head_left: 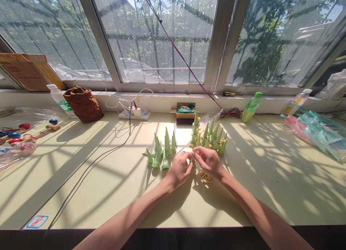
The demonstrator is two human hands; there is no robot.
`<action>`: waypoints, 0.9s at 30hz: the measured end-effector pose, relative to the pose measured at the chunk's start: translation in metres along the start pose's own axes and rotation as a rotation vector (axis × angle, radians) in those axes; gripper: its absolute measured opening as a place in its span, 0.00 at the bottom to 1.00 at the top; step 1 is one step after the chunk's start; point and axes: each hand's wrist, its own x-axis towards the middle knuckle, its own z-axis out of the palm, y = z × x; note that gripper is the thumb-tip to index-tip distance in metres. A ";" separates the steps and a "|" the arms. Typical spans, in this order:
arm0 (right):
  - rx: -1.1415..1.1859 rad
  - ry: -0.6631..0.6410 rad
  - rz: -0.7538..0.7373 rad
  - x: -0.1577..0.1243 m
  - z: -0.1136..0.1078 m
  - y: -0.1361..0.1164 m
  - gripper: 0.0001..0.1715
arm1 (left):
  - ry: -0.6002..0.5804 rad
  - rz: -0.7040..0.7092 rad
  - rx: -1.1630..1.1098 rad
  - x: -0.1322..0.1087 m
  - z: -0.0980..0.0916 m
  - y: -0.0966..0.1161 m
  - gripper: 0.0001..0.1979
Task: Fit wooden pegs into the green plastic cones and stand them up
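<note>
Near the middle of the table, my left hand [180, 169] pinches a small green cone-shaped piece [193, 157]. My right hand [210, 163] closes its fingers at the top of the same piece, touching my left fingertips; whether it also holds a smaller part is hidden. To the left stand several green pointed cones [165, 152], some tilted. Just beyond my right hand is a tight cluster of green cones with small yellow parts [213, 136] among them. A little pile of yellow pieces [205, 177] lies under my right wrist, partly covered.
A small cardboard box [186, 113], a power strip [134, 115] and a green bottle [250, 107] line the window side. Black cables [108, 149] cross the table's left half. Wooden toys [27, 134] lie far left, plastic bags [320, 131] far right.
</note>
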 end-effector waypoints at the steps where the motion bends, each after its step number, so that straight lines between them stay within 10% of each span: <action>1: 0.005 0.015 0.023 0.000 0.000 0.001 0.13 | 0.003 0.004 0.013 0.000 0.000 0.000 0.04; 12: -0.097 0.196 0.113 0.005 0.001 0.011 0.25 | 0.042 0.000 0.051 0.001 0.002 -0.003 0.04; 27: -0.167 -0.141 -0.056 -0.001 0.016 0.005 0.20 | 0.376 0.044 0.023 0.073 -0.027 0.036 0.05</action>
